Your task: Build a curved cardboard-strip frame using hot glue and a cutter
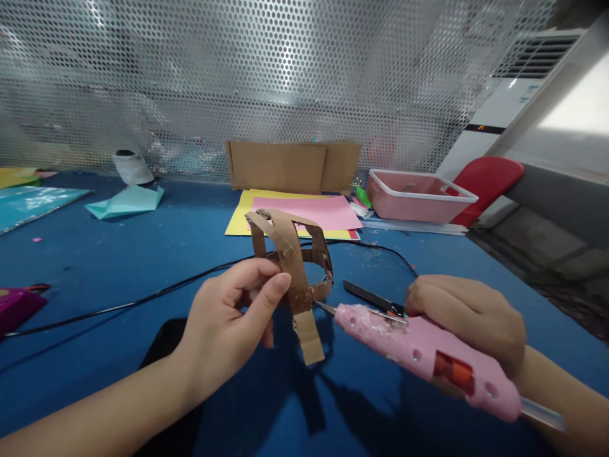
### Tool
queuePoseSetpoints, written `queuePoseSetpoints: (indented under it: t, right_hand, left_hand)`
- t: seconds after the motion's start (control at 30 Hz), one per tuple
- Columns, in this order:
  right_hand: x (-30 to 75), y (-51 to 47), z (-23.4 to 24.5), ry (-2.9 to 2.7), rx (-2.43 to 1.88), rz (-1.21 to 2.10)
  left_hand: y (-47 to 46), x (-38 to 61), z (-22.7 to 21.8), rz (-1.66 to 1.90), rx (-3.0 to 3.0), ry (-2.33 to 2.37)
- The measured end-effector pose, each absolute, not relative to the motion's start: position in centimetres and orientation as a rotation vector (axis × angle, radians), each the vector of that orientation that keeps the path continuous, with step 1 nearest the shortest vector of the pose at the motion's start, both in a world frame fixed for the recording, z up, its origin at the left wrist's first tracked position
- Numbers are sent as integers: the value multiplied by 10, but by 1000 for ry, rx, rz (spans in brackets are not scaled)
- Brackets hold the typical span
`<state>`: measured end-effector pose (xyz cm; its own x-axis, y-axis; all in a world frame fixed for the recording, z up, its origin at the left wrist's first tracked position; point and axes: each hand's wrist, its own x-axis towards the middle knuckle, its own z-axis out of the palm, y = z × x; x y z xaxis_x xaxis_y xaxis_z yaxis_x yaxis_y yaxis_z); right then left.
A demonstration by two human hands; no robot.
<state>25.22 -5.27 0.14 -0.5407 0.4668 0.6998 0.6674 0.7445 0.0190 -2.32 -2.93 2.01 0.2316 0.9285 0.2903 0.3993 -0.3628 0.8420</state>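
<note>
Between the thumb and fingers of my left hand (238,304) is a small frame of bent cardboard strips (289,251), raised over the table. One strip end hangs free at its bottom. My right hand (469,314) is wrapped round a pink hot glue gun (413,349), with a clear glue stick (542,414) jutting from its back end. The metal nozzle (326,308) points left, at or very close to the lower strip; whether it touches I cannot tell. Behind the gun lies a black utility knife (373,297), partly hidden by my right hand.
A black cable (157,294) crosses the blue table (190,247). Pink paper (314,212), yellow paper (236,219) and cardboard sheets (280,166) lie or stand at the back, beside a pink basket (419,206). A dark flat object (164,355) is under my left forearm.
</note>
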Motion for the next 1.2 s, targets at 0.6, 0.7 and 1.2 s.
queuePoseSetpoints:
  t: [0.6,0.7,1.2]
  right_hand:
    - [247,-59,19,-2259,-937,-515]
    - [249,-56,14,-2245,-902,-479]
    - [250,-55,15,-2281,-864,-430]
  left_hand:
    - [-30,-24,19,1095,1907,1184]
    - [-30,-23,20,1117,1920,1190]
    - [-28,-21,22,1172,1843,1185]
